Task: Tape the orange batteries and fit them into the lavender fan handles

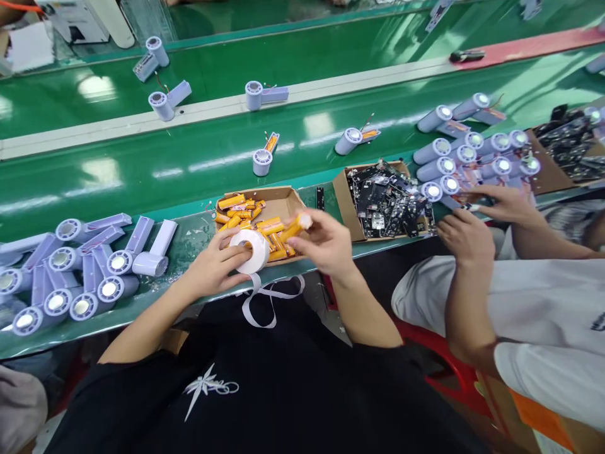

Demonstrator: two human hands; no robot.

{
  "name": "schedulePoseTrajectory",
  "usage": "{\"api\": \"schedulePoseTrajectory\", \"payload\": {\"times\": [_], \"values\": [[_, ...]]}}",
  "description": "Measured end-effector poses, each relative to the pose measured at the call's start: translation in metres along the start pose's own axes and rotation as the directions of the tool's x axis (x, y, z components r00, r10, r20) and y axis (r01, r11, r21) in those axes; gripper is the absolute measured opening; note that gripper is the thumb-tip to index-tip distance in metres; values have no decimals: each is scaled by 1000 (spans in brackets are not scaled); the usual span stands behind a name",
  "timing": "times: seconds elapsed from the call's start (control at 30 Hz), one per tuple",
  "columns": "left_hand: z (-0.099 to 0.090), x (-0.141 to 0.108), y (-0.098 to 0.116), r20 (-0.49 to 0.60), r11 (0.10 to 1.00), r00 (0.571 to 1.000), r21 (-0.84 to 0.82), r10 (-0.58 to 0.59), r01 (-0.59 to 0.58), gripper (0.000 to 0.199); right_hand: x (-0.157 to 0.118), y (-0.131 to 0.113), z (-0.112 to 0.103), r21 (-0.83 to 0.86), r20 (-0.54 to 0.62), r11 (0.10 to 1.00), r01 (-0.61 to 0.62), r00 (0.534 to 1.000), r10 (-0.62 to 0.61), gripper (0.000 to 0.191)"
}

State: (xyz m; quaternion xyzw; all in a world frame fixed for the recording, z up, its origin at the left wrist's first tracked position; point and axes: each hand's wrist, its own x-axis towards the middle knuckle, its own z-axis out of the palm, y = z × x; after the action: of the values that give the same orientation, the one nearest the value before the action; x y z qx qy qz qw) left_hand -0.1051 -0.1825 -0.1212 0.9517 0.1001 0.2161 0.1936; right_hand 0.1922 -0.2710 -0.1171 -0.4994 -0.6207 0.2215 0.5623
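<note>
My left hand (215,261) is closed around a roll of white tape (259,252), and a loose strip curls down from the roll in front of my shirt. Between the thumb and fingers of my right hand (331,246) is an orange battery (293,228) with a whitish end. Both hands are over the near side of a cardboard box (288,202) where several more orange batteries (232,202) lie in a jumble.
Lavender fan housings (118,261) crowd the bench at left, with more at right. A box of black circuit boards (347,205) stands right of the batteries. A co-worker's hands (466,233) work beyond it. Behind runs a green conveyor belt (203,151) carrying spaced housings.
</note>
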Motion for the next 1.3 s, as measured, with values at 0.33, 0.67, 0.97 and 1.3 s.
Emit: {"api": "schedulePoseTrajectory", "payload": {"times": [0.33, 0.67, 0.97, 1.3], "values": [[3, 5, 5, -26, 999, 999, 38, -25, 26, 41, -35, 0, 24, -115, 126, 989, 97, 989, -82, 17], [11, 10, 14, -125, 967, 984, 210, -123, 148, 35, -35, -4, 35, 334, 34, 847, -414, 903, 428, 64], [30, 28, 28, -220, 934, 963, 284, -158, 218, 43, -24, 1, 30, 449, 118, 690, -568, 803, 584, 75], [43, 24, 22, -237, 913, 961, 344, -142, 219, 45, -20, 7, 62, 549, -362, 771, -324, 739, 568, 74]]}}
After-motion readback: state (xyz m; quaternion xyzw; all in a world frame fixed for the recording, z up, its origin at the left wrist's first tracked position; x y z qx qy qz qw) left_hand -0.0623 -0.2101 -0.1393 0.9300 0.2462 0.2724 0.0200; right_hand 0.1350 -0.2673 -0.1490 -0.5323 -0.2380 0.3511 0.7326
